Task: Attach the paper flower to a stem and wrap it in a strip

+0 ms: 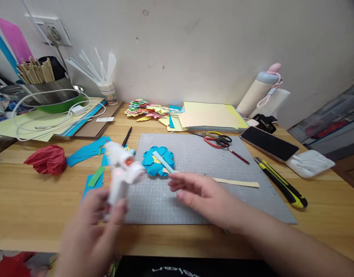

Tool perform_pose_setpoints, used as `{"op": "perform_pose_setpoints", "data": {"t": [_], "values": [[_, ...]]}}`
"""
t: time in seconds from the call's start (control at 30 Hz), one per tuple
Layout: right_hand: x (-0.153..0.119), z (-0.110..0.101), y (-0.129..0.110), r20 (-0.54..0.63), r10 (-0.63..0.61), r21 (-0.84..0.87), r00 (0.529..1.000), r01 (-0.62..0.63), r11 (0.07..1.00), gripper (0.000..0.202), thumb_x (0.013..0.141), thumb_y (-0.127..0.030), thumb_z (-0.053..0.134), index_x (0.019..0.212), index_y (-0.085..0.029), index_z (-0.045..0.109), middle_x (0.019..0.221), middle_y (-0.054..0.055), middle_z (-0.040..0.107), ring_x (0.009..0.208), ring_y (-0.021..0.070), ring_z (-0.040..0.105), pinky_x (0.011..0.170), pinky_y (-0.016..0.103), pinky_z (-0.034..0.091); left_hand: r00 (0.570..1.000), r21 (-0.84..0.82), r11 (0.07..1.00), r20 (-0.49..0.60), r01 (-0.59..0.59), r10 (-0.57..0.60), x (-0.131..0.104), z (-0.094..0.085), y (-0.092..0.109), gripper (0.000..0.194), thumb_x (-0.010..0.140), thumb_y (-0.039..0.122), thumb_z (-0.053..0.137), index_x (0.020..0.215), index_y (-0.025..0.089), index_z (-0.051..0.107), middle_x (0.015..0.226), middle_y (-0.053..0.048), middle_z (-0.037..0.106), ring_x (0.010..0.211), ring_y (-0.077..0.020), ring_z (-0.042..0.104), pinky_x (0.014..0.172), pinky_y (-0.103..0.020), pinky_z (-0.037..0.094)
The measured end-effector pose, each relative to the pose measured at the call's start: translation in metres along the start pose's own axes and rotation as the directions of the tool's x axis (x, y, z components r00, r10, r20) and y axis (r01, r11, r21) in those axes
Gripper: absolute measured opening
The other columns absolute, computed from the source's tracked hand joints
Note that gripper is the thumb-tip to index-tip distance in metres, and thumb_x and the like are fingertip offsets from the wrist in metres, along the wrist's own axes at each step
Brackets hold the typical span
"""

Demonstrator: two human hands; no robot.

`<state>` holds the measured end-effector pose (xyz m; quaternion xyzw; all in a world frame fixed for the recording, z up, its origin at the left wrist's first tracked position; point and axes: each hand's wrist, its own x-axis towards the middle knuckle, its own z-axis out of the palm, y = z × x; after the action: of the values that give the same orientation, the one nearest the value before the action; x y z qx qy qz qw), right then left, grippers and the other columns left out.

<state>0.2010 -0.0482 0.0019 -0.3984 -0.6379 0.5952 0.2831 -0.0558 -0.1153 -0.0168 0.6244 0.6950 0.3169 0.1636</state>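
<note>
My left hand (93, 227) is wrapped around the handle of a white glue gun (119, 188), which is smeared by motion. A round blue folded-paper flower (149, 163) with yellow bits lies on the grey cutting mat (194, 215). Across the flower rests a pale blue paper stick (162, 159). Just right of it is my right hand (202, 196), fingers stretched out and holding nothing that I can see. Whether its fingertips touch the stick's lower end I cannot tell. A cream paper strip (240, 182) runs behind that hand.
Scissors (223, 139), a yellow-black utility knife (280, 182) and a phone (269, 143) lie at right. At left are blue paper pieces (87, 151), crumpled red paper (47, 159) and a black pen (127, 136). Paper sheets (211, 114) and a bottle (256, 92) stand along the wall.
</note>
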Motion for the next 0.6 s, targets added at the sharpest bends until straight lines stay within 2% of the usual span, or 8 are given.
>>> {"op": "perform_pose_setpoints", "data": {"t": [0.07, 0.17, 0.23, 0.27, 0.3, 0.4, 0.53, 0.6], "values": [[0.004, 0.019, -0.008, 0.089, -0.039, 0.198, 0.995, 0.021, 0.980, 0.041, 0.081, -0.039, 0.064, 0.117, -0.021, 0.059, 0.125, 0.010, 0.062, 0.114, 0.0245, 0.058, 0.099, 0.043, 0.044, 0.968, -0.028, 0.970, 0.057, -0.242, 0.244, 0.006, 0.025, 0.042, 0.017, 0.089, 0.037, 0.048, 0.098, 0.023, 0.053, 0.084, -0.005, 0.063, 0.076, -0.0225, 0.058, 0.069, -0.037, 0.046], [0.012, 0.029, -0.010, -0.074, 0.011, 0.469, 0.997, 0.025, 0.883, 0.040, 0.082, -0.045, 0.062, 0.113, -0.020, 0.057, 0.121, 0.012, 0.064, 0.113, 0.0248, 0.060, 0.101, 0.044, 0.043, 0.867, -0.034, 0.880, 0.163, -0.473, 0.472, 0.016, 0.046, 0.081, 0.015, 0.089, 0.032, 0.049, 0.093, 0.020, 0.057, 0.077, -0.006, 0.065, 0.075, -0.0235, 0.058, 0.074, -0.039, 0.045], [0.015, 0.020, -0.009, -0.195, 0.082, 0.596, 0.977, 0.052, 0.801, 0.037, 0.085, -0.044, 0.059, 0.112, -0.019, 0.055, 0.117, 0.012, 0.066, 0.107, 0.0239, 0.064, 0.097, 0.042, 0.046, 0.807, -0.061, 0.839, 0.243, -0.541, 0.539, 0.027, 0.042, 0.084, 0.023, 0.088, 0.035, 0.051, 0.106, 0.021, 0.058, 0.093, -0.008, 0.068, 0.086, -0.0257, 0.060, 0.079, -0.039, 0.044], [0.015, 0.012, -0.009, -0.230, 0.101, 0.626, 0.968, 0.068, 0.777, 0.035, 0.086, -0.042, 0.057, 0.111, -0.018, 0.055, 0.113, 0.011, 0.068, 0.100, 0.0228, 0.066, 0.093, 0.041, 0.048, 0.802, -0.063, 0.839, 0.264, -0.540, 0.536, 0.034, 0.037, 0.080, 0.025, 0.089, 0.037, 0.050, 0.109, 0.024, 0.058, 0.099, -0.007, 0.068, 0.091, -0.0260, 0.061, 0.080, -0.039, 0.044], [0.014, 0.003, -0.010, -0.244, 0.110, 0.630, 0.963, 0.071, 0.774, 0.031, 0.086, -0.038, 0.055, 0.110, -0.018, 0.054, 0.106, 0.010, 0.070, 0.091, 0.0212, 0.068, 0.087, 0.039, 0.050, 0.820, -0.043, 0.859, 0.274, -0.511, 0.502, 0.042, 0.030, 0.074, 0.024, 0.090, 0.038, 0.047, 0.108, 0.026, 0.059, 0.101, -0.006, 0.068, 0.091, -0.0254, 0.061, 0.079, -0.038, 0.044], [0.009, -0.026, -0.012, -0.218, 0.146, 0.559, 0.965, 0.000, 0.829, 0.025, 0.085, -0.032, 0.047, 0.103, -0.017, 0.055, 0.081, 0.007, 0.072, 0.061, 0.0164, 0.065, 0.068, 0.033, 0.051, 0.907, 0.140, 0.915, 0.253, -0.378, 0.336, 0.067, 0.011, 0.052, 0.027, 0.091, 0.043, 0.043, 0.096, 0.025, 0.062, 0.088, -0.004, 0.068, 0.081, -0.0240, 0.061, 0.072, -0.037, 0.043], [0.006, -0.042, -0.007, -0.012, 0.221, 0.457, 0.975, -0.191, 0.868, 0.018, 0.082, -0.032, 0.046, 0.088, -0.017, 0.054, 0.072, 0.007, 0.069, 0.051, 0.0151, 0.060, 0.056, 0.030, 0.045, 0.907, 0.237, 0.905, 0.326, -0.353, 0.268, 0.086, 0.013, 0.039, 0.024, 0.088, 0.041, 0.046, 0.091, 0.024, 0.063, 0.088, -0.004, 0.067, 0.081, -0.0247, 0.061, 0.067, -0.036, 0.042], [0.005, -0.042, 0.001, 0.019, 0.236, 0.399, 0.971, -0.224, 0.889, 0.016, 0.082, -0.032, 0.048, 0.084, -0.017, 0.054, 0.072, 0.005, 0.067, 0.050, 0.0134, 0.059, 0.051, 0.027, 0.040, 0.888, 0.226, 0.897, 0.359, -0.381, 0.287, 0.088, 0.021, 0.039, 0.021, 0.087, 0.037, 0.047, 0.088, 0.024, 0.063, 0.086, -0.004, 0.066, 0.080, -0.0242, 0.060, 0.067, -0.036, 0.042]]}}
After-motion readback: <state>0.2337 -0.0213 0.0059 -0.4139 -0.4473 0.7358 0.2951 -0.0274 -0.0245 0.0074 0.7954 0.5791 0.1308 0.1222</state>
